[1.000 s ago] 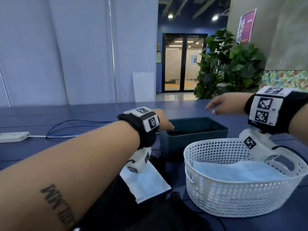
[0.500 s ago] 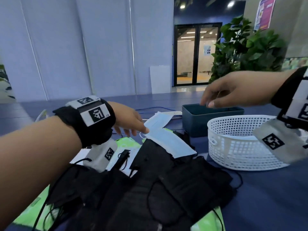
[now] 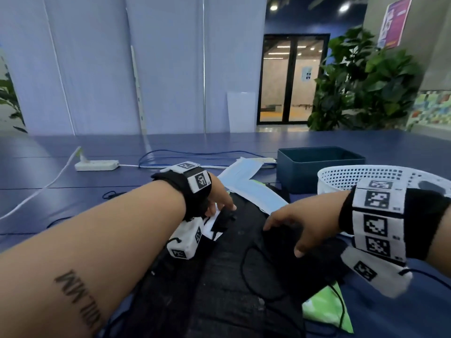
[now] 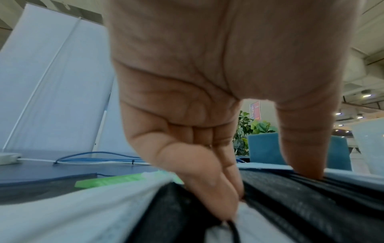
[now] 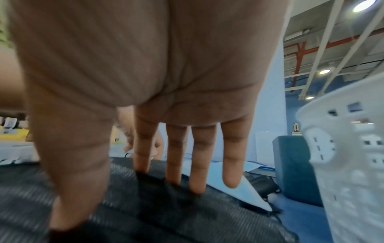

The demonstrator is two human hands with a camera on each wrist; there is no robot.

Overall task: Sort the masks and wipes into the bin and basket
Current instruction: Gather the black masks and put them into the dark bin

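Note:
A heap of black masks (image 3: 234, 276) lies in front of me, with light blue masks (image 3: 246, 184) behind it and a green wipes packet (image 3: 324, 311) under its right edge. My left hand (image 3: 227, 206) reaches down at the heap's left. Its fingers (image 4: 226, 202) are tucked between a white mask (image 4: 83, 213) and a black mask (image 4: 290, 205), thumb resting on the black one. My right hand (image 3: 283, 240) lies spread on the black masks (image 5: 187, 213), its fingers (image 5: 199, 164) straight. The dark bin (image 3: 317, 167) and white basket (image 3: 353, 176) stand at the back right.
A white power strip (image 3: 96, 165) and a looped blue cable (image 3: 195, 154) lie on the blue table (image 3: 73, 191) behind the heap. Black ear loops (image 3: 256, 276) trail over the masks. A large plant (image 3: 361, 89) stands beyond the table.
My right hand has come down from above the bin onto the black masks. My left hand has shifted from the light blue masks back to the heap's left edge.

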